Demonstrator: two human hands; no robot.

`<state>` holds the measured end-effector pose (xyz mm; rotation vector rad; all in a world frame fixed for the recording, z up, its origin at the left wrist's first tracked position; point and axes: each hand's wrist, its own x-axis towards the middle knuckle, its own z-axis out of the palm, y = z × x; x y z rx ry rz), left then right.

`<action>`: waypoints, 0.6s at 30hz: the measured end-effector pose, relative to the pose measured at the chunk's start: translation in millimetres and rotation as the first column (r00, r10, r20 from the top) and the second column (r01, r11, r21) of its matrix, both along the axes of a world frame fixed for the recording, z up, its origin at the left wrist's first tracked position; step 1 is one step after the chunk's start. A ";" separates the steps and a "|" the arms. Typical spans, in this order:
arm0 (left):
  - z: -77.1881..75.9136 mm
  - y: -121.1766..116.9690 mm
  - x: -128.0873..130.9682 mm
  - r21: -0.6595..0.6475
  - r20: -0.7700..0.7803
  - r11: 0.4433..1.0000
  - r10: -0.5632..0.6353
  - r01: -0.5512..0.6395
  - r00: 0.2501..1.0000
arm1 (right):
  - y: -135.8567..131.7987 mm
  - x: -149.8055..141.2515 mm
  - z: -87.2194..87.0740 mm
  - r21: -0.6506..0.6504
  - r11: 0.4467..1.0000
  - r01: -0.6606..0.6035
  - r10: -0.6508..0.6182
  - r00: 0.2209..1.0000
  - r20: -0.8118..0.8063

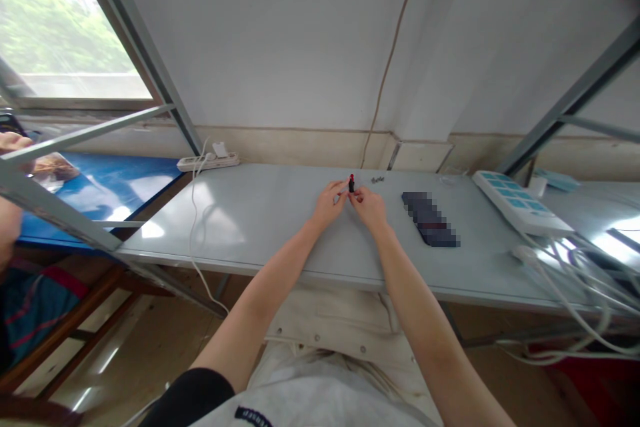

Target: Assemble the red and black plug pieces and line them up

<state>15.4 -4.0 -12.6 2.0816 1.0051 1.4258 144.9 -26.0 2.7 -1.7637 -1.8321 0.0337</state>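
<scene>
A small black piece with a red top [351,184] stands upright between my hands above the grey table. My right hand [369,207] pinches its lower part between thumb and fingers. From the other side, my left hand [330,203] closes its fingertips on the same piece. What exactly the piece is cannot be made out at this size. Just behind my right hand lies a little cluster of small metal parts [377,180], too small to name.
A dark, pixelated flat object [431,220] lies right of my hands. Farther right is a white power strip with blue sockets [517,200] and tangled cables [575,287]. Another power strip [210,162] sits at the back left. A person's hand [15,142] shows at far left.
</scene>
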 end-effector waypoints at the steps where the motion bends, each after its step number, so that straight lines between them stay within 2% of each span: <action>1: 0.6 0.2 0.3 -0.027 0.041 0.999 0.019 -0.018 0.999 | 0.1 -0.2 0.3 -0.001 1.000 0.001 -0.001 1.000 -0.002; 5: -0.9 5.8 1.2 -0.187 0.217 0.981 0.100 -0.059 0.971 | 1.1 -1.1 0.1 0.000 1.000 -0.015 0.015 1.000 -0.008; 9: -4.0 12.6 -0.9 -0.255 0.146 0.967 0.033 0.005 0.989 | 2.0 -1.4 -2.7 -0.012 0.997 -0.071 0.072 0.997 0.009; 11: -3.2 15.2 -5.4 -0.235 0.094 0.972 0.054 -0.031 0.994 | 2.1 -0.7 -3.7 -0.004 0.994 -0.114 0.114 0.993 0.010; 14: 0.4 21.1 -21.2 -0.207 0.012 0.940 0.278 -0.269 0.961 | 1.8 0.9 -3.7 0.023 0.990 -0.138 0.138 0.990 -0.016; 16: 2.2 26.6 -37.5 -0.188 -0.083 0.868 0.452 -0.460 0.888 | 1.6 1.8 -3.1 0.038 0.992 -0.118 0.120 0.992 -0.039; 18: 2.0 32.1 -54.7 -0.185 -0.177 0.777 0.576 -0.601 0.798 | 1.4 2.0 -2.8 0.038 0.994 -0.101 0.103 0.993 -0.053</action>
